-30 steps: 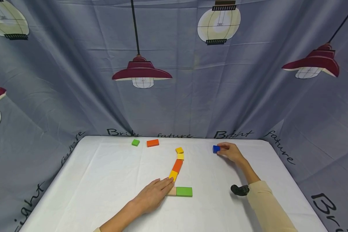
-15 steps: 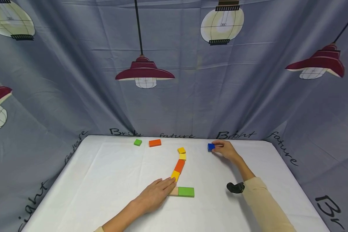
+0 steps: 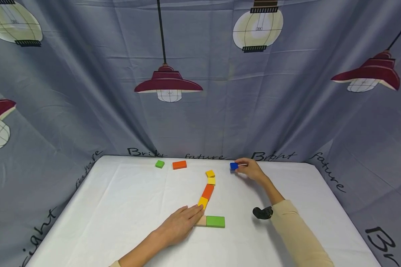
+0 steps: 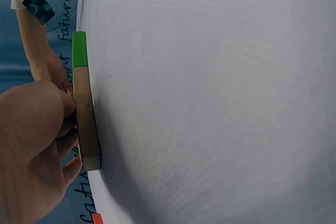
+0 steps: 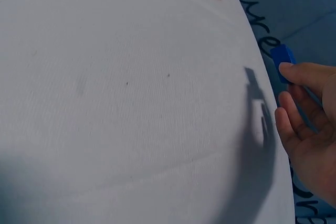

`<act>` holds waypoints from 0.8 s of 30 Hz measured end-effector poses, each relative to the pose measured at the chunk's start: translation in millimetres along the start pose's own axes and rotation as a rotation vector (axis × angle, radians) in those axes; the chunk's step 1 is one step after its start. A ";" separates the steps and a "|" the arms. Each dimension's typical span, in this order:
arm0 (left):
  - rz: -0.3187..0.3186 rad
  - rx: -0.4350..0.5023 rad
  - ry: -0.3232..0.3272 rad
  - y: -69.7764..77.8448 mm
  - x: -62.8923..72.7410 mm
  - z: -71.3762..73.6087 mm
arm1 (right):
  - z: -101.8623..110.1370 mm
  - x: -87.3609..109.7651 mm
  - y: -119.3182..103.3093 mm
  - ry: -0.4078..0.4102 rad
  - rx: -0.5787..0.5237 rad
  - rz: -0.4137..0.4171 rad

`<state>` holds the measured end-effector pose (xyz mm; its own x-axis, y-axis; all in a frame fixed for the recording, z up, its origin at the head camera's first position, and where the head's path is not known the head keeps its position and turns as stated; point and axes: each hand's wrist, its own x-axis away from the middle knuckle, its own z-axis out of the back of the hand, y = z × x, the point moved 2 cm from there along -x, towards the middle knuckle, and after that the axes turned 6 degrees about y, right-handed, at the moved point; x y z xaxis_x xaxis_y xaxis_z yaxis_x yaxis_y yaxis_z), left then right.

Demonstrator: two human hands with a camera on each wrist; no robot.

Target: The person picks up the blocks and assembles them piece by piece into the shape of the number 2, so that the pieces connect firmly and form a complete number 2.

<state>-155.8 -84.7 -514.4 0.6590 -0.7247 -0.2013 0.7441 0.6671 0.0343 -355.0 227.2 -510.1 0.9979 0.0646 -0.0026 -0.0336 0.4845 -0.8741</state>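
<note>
My right hand (image 3: 252, 170) pinches a small blue block (image 3: 233, 166) between thumb and fingertips near the far edge of the table. In the right wrist view the blue block (image 5: 282, 56) is held up, its shadow falling on the cloth. My left hand (image 3: 180, 224) lies with fingers extended over a beige wooden block (image 3: 202, 221), hiding part of it. A green block (image 3: 215, 221) adjoins that block's right end. From the left fingertips, a curving row runs away: a yellow block (image 3: 203, 202), an orange block (image 3: 208, 191) and two small yellow blocks (image 3: 211, 181).
At the far left of the white table (image 3: 120, 200) lie a small green block (image 3: 159, 164) and an orange block (image 3: 179, 165). A grey curtain (image 3: 200, 122) printed with lamps hangs behind the table. A black device (image 3: 262, 213) sits at my right wrist.
My right hand has moved left with the blue block, from the right side toward the far end of the row. The left hand stays in place; the head view has shifted slightly.
</note>
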 end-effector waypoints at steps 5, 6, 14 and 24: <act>-0.002 0.004 0.001 1.0 -0.4 -0.4 | -7.6 -3.0 -3.6 -0.006 0.006 -0.006; -0.005 0.002 0.004 1.2 -0.4 -0.5 | -9.0 -3.7 -4.4 -0.005 0.009 -0.012; -0.001 -0.005 0.004 0.3 -0.2 -1.5 | -23.6 -10.0 -10.0 -0.025 -0.001 0.023; -0.005 -0.008 0.008 -0.4 -0.2 -0.8 | -41.1 -15.3 -14.9 -0.052 -0.028 0.044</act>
<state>-156.2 -84.7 -515.2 0.6547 -0.7263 -0.2094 0.7462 0.6652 0.0259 -367.5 183.1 -517.0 0.9912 0.1313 -0.0166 -0.0752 0.4553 -0.8872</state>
